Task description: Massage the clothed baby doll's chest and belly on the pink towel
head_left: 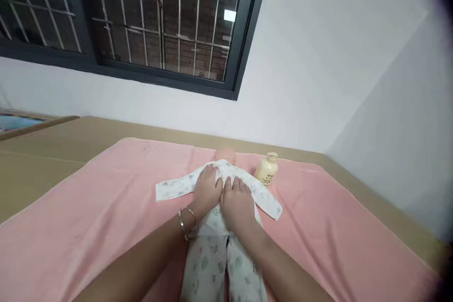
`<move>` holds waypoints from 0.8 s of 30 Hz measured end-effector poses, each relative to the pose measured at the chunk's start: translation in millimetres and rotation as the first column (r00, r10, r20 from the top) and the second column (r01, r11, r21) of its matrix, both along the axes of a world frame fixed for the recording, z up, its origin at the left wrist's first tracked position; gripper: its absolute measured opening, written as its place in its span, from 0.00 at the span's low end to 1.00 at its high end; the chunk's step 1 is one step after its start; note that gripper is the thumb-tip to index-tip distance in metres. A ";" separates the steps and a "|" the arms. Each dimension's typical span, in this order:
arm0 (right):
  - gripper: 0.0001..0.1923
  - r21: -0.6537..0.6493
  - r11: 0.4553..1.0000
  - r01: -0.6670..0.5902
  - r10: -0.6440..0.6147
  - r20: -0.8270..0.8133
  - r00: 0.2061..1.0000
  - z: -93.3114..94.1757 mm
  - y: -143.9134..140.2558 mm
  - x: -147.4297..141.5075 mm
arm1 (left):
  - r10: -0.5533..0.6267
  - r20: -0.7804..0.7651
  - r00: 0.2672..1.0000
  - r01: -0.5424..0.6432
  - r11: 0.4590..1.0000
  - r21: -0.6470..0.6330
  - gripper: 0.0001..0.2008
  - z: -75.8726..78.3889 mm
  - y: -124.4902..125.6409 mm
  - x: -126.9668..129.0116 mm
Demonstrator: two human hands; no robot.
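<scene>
Scene: You are looking down at a baby doll [225, 155] lying on its back on a pink blanket [88, 207], centre of the frame, head pointing away from you toward the white wall.

Doll's clothing: It wears a white printed romper [212, 255]. The two sleeves spread out flat to left and right, and the legs run down to the bottom edge of the frame.

Left hand [207, 188]: It lies palm down on the doll's chest, just left of centre, fingers loosely spread and pressing the cloth. It grips nothing that shows. A bangle [187, 224] sits on its wrist.

Right hand [236, 203]: It lies palm down beside the left, the two touching, fingers pointing up toward the neckline. It is flat, not closed around anything.

Step in hand: By the look of it, you are closing or smoothing the front of the romper at the chest.

Next move: It likely calls for fingertip work along the front opening; the fastenings are hidden under your hands.

Nearby: A cream lotion bottle [267, 169] stands upright just right of the doll's head, apart from both hands.

Surroundings: A barred dark window [141, 19] fills the upper left.
</scene>
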State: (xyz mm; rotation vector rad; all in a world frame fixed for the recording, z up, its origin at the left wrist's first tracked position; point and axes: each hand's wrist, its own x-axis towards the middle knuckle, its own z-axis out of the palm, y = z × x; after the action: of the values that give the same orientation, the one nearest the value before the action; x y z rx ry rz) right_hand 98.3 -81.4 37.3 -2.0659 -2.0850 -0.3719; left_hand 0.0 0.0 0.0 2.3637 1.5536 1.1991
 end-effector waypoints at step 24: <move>0.24 0.004 0.999 -0.041 0.041 -0.112 0.993 3.9 7.8 9.0 | 0.028 0.010 1.000 -0.030 0.978 0.204 0.20 -8.3 -9.5 -0.7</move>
State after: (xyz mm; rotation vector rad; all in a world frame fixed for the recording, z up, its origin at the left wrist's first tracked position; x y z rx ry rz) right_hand 107.4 -73.6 41.2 -1.9903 -2.0574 -0.2452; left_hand -0.7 -9.5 -8.3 2.4623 1.5355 1.4371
